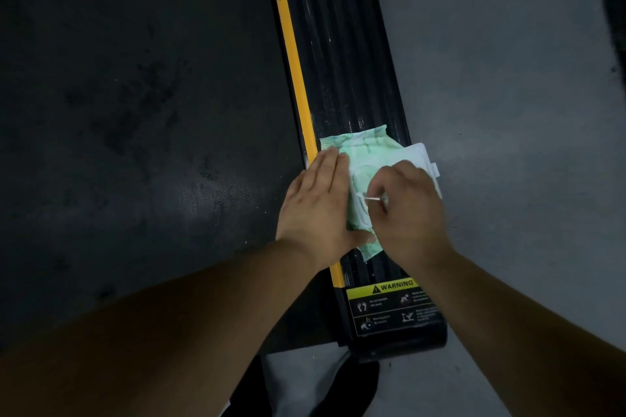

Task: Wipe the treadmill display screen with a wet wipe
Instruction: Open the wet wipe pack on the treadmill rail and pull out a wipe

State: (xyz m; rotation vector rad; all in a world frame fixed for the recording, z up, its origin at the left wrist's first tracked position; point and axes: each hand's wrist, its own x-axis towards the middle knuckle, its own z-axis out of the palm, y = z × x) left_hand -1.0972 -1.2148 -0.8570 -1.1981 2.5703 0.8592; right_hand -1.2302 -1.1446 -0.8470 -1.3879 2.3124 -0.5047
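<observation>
Left of the pack (364, 152) lies the dark belt (135, 112). The left hand (316, 203) lies flat on the pack's left half, fingers straight, gripping nothing. The pack sits on the side rail (342, 44). Over its right half the right hand (408, 206) pinches what seems a white wipe (372, 200) at the opening. Wiping hasn't begun; the display is out of view. Below the pack, a yellow label (394, 288) reads "WARNING".
</observation>
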